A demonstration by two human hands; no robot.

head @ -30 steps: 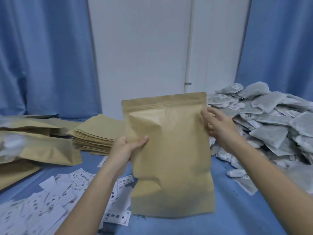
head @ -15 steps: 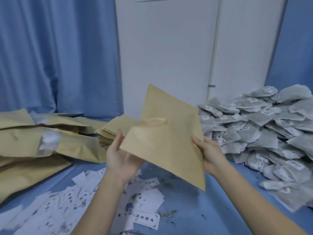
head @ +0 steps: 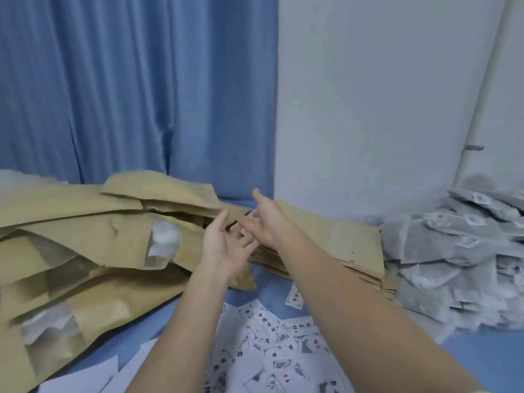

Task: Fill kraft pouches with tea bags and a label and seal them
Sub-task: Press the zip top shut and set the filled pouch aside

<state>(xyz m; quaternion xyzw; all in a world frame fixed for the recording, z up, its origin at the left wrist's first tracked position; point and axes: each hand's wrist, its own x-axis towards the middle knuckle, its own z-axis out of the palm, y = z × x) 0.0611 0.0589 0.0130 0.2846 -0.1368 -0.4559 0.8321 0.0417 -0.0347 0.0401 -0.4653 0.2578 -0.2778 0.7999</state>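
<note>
I am reaching with my left hand (head: 226,248) and right hand (head: 266,219), both released and grasping nothing, toward the far stack of flat kraft pouches (head: 334,245). I could be dragging several pouches off at once, since they are lying tight together. Filled pouches (head: 85,251) are crowding the left, tea bags (head: 459,256) the right, and labels (head: 272,350) are littering the near tabletop (head: 482,355).
</note>
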